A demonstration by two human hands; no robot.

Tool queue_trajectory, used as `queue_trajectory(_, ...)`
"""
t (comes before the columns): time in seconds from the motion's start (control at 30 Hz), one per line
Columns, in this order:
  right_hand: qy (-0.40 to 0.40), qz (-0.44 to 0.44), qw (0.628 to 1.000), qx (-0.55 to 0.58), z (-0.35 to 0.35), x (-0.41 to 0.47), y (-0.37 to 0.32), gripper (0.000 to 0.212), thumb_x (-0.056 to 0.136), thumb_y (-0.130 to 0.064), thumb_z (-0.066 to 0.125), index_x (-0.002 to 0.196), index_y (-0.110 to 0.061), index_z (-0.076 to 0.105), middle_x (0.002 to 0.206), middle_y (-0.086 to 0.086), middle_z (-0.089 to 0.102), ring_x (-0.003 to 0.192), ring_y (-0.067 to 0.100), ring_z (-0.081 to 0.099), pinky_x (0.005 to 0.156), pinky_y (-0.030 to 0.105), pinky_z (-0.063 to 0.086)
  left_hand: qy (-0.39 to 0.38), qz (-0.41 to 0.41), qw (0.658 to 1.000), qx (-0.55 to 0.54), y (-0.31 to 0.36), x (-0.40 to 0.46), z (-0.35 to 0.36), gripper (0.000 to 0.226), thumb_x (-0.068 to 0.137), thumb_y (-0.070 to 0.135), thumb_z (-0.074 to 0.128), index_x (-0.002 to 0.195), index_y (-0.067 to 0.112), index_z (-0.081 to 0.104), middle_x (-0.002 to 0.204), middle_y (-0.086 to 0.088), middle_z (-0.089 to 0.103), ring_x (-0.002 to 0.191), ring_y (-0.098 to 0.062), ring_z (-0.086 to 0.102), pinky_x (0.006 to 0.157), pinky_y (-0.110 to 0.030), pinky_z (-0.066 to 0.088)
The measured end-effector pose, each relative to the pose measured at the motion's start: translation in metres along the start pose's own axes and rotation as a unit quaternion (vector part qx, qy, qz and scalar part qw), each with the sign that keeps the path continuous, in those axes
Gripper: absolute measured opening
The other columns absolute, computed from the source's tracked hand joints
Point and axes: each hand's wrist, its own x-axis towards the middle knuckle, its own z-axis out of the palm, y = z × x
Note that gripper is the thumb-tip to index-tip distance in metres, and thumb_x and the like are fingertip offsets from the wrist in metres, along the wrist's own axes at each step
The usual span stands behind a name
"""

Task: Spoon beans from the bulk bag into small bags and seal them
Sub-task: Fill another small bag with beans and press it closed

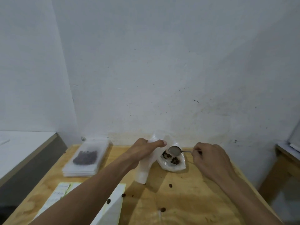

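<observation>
My left hand (146,147) grips a small clear bag (143,172) by its top and holds it upright on the wooden table (186,200). My right hand (209,157) holds a metal spoon (174,151) by its thin handle. The spoon's bowl sits over the open bulk bag (174,166), a crumpled clear bag at the table's back. Dark beans (174,160) show inside the bulk bag under the spoon. I cannot tell whether the spoon carries beans.
A stack of flat clear bags (86,159), the top one holding dark beans, lies at the back left. Sheets of white labels (60,194) lie at the front left. Several loose beans (162,209) are scattered on the table. The wall stands right behind.
</observation>
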Motion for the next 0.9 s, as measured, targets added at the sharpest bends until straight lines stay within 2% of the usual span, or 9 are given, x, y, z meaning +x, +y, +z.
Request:
queue_trajectory(0.13,-0.057,0.043,0.997,-0.038,0.005,-0.008,-0.012,0.032,0.087,-0.019,0.053,0.057,-0.015,0.042,0.055,-0.002,0.043,0.05,0.016,0.043,0.045,0.029,0.028,-0.009,0.031,0.999,0.021,0.008,0.001,-0.001,0.048,0.08,0.056,0.076,0.078,0.009,0.065,0.076,-0.001,0.057,0.071,-0.016,0.056,0.067,-0.027,0.042)
queue_trajectory(0.23,-0.09,0.116,0.987,0.061,0.003,-0.008,-0.017,0.043,0.089,-0.024,0.055,0.055,-0.016,0.031,0.05,-0.003,0.029,0.044,0.013,0.025,0.045,0.026,0.018,-0.024,0.064,0.997,0.046,0.018,0.003,0.001,0.055,0.073,0.063,0.078,0.081,0.01,0.065,0.074,-0.002,0.058,0.07,-0.016,0.056,0.068,-0.029,0.043)
queue_trajectory(0.3,-0.121,0.192,0.962,0.149,-0.001,-0.003,-0.014,0.037,0.087,-0.024,0.056,0.057,-0.015,0.035,0.049,-0.003,0.029,0.043,0.014,0.024,0.046,0.024,0.018,-0.035,0.083,0.994,0.066,0.025,0.004,0.002,0.052,0.074,0.061,0.079,0.078,0.01,0.067,0.068,0.005,0.06,0.063,-0.011,0.058,0.064,-0.025,0.044)
queue_trajectory(0.37,-0.148,0.245,0.938,0.196,-0.006,0.0,-0.01,0.028,0.088,-0.023,0.054,0.063,-0.011,0.051,0.043,-0.004,0.035,0.038,0.014,0.029,0.045,0.021,0.021,-0.047,0.089,0.991,0.086,0.028,0.004,0.004,0.05,0.075,0.059,0.08,0.074,0.013,0.06,0.062,0.008,0.052,0.057,-0.01,0.05,0.059,-0.022,0.039)
queue_trajectory(0.5,-0.198,0.295,0.897,0.264,-0.012,-0.004,-0.01,0.023,0.091,-0.019,0.05,0.077,-0.003,0.06,0.022,-0.009,0.033,0.027,0.012,0.024,0.042,0.018,0.02,-0.064,0.094,0.991,0.07,0.026,0.004,0.004,0.055,0.077,0.057,0.079,0.087,0.004,0.068,0.066,0.009,0.058,0.062,-0.009,0.055,0.063,-0.02,0.041)
queue_trajectory(0.57,-0.202,0.319,0.881,0.286,-0.008,-0.005,-0.006,0.022,0.09,-0.016,0.05,0.077,-0.001,0.059,0.024,-0.01,0.034,0.032,0.015,0.021,0.043,0.019,0.018,-0.079,0.1,0.989,0.077,0.027,0.003,0.003,0.036,0.084,0.048,0.077,0.074,0.015,0.064,0.055,0.019,0.054,0.051,0.001,0.052,0.053,-0.011,0.039)
queue_trajectory(0.73,-0.177,0.337,0.859,0.342,0.009,-0.014,0.005,0.025,0.086,-0.002,0.05,0.09,0.011,0.07,0.046,-0.002,0.033,0.039,0.014,0.021,0.045,0.021,0.017,-0.076,0.107,0.988,0.087,0.022,0.003,0.0,0.035,0.084,0.048,0.078,0.068,0.023,0.059,0.052,0.021,0.052,0.049,0.003,0.051,0.054,-0.012,0.039)
queue_trajectory(0.8,-0.168,0.331,0.869,0.326,0.013,-0.019,0.004,0.023,0.089,0.001,0.05,0.087,0.005,0.073,0.038,-0.004,0.035,0.036,0.014,0.024,0.042,0.018,0.018,-0.076,0.101,0.987,0.101,0.021,0.001,-0.003,0.031,0.082,0.052,0.078,0.074,0.025,0.065,0.06,0.022,0.061,0.058,0.004,0.059,0.058,-0.012,0.044)
queue_trajectory(0.9,-0.15,0.335,0.869,0.332,0.014,-0.02,0.004,0.023,0.09,0.002,0.053,0.085,0.0,0.076,0.028,-0.01,0.037,0.034,0.013,0.029,0.037,0.017,0.019,-0.06,0.094,0.983,0.149,0.019,-0.002,-0.005,0.062,0.068,0.07,0.079,0.11,0.025,0.07,0.1,0.01,0.07,0.094,-0.011,0.067,0.082,-0.028,0.052)
